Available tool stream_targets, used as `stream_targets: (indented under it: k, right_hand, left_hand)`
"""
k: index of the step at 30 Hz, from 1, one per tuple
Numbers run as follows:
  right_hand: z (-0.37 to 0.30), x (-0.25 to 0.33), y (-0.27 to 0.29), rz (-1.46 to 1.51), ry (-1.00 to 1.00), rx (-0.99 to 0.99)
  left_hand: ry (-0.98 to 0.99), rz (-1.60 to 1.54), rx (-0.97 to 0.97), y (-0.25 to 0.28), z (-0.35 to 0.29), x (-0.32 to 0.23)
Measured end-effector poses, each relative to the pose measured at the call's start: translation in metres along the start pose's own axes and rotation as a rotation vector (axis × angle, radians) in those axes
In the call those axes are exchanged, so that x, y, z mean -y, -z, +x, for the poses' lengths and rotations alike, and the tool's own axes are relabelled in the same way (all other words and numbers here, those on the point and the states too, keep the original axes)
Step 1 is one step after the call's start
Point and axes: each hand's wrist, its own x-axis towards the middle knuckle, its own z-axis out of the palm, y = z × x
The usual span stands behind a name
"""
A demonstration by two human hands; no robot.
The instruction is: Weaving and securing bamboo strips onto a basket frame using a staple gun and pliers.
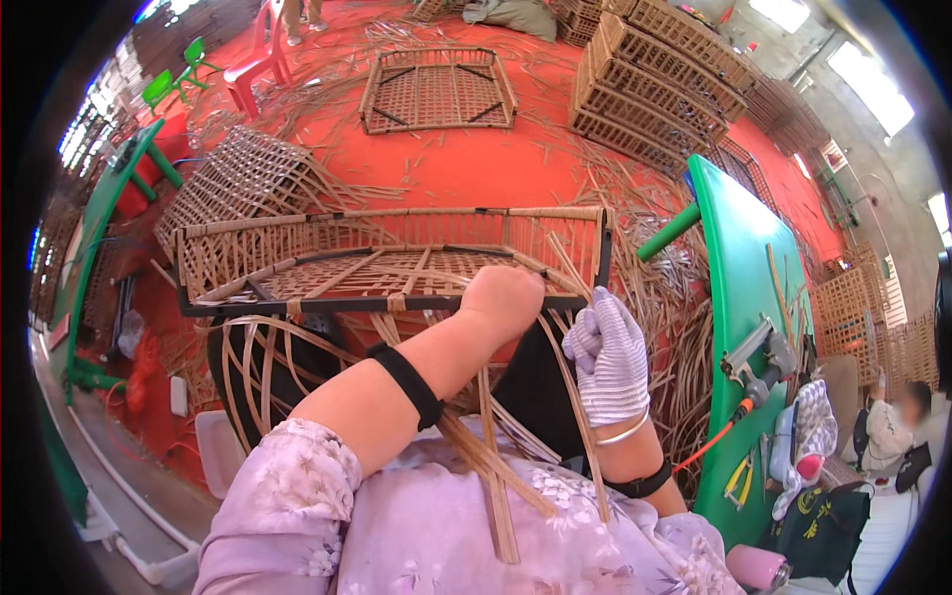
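My left hand (pixel 504 297) was a fist, hiding part of the near edge of the basket (pixel 342 306); my gloved right hand (pixel 607 342) curled beside its right corner. What they held, I could not tell. Strips (pixel 345 274) crossed inside it. Right of the basket, one green table (pixel 729 288) carried one pliers (pixel 741 480).

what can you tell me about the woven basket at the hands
The basket is wide and shallow, its open side roughly upward, with a tan, cane-like lattice and a dark bar along its near edge. Loose strips hang there, so weaving looks unfinished. The bare left hand is at that edge, the gloved right hand by the near right corner; exact contact is unclear.
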Motion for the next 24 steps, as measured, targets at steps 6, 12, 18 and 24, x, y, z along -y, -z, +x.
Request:
stream_targets:
  k: [6, 12, 18, 24]
  right_hand:
    - [-0.024, 0.004, 0.021, -0.013, 0.194, 0.14]
    - [-0.055, 0.021, 0.038, -0.253, 0.184, 0.282]
    - [-0.068, 0.048, 0.037, -0.49, 0.154, 0.69]
    - [-0.069, 0.072, 0.027, -0.681, 0.324, 0.762]
  left_hand:
    - [0.007, -0.128, -0.056, 0.026, -0.029, 0.001]
    - [-0.002, -0.219, -0.087, 0.038, -0.081, 0.01]
    - [-0.119, -0.015, -0.186, 0.052, -0.123, 0.003]
    - [-0.408, -0.236, 0.238, 0.057, -0.14, -0.02]
